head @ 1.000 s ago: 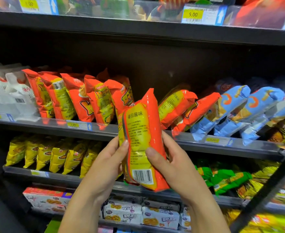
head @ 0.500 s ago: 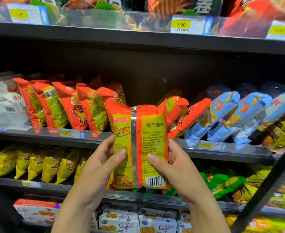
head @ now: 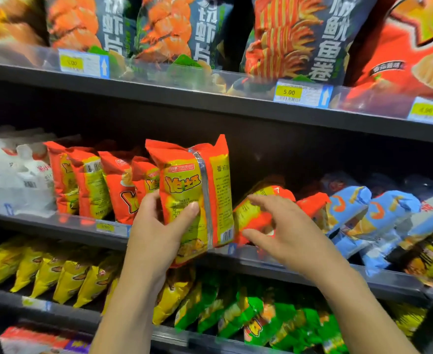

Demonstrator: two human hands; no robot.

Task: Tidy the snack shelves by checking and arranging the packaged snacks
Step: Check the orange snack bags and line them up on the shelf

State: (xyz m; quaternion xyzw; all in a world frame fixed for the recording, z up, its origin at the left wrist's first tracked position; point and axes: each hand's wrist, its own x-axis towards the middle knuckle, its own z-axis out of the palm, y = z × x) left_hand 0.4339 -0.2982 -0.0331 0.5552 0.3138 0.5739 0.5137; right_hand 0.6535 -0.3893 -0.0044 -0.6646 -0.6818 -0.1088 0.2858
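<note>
- Four orange packets (head: 90,185) stood in a row on the middle shelf (head: 44,224).
- The left hand (head: 156,233) gripped the orange-and-yellow packet (head: 197,185) upright beside that row, with the thumb across its front.
- The right hand (head: 284,236), which was on the packet half a second earlier, had let go. Its fingers were spread loosely over two leaning packets (head: 251,217).
- Three blue packets (head: 348,208) lay rightmost.

Glossy, crinkled plastic-film orange snack packet (head: 197,190); matt dark shelf edge (head: 210,103); clear glossy plastic price strip (head: 159,72)
</note>
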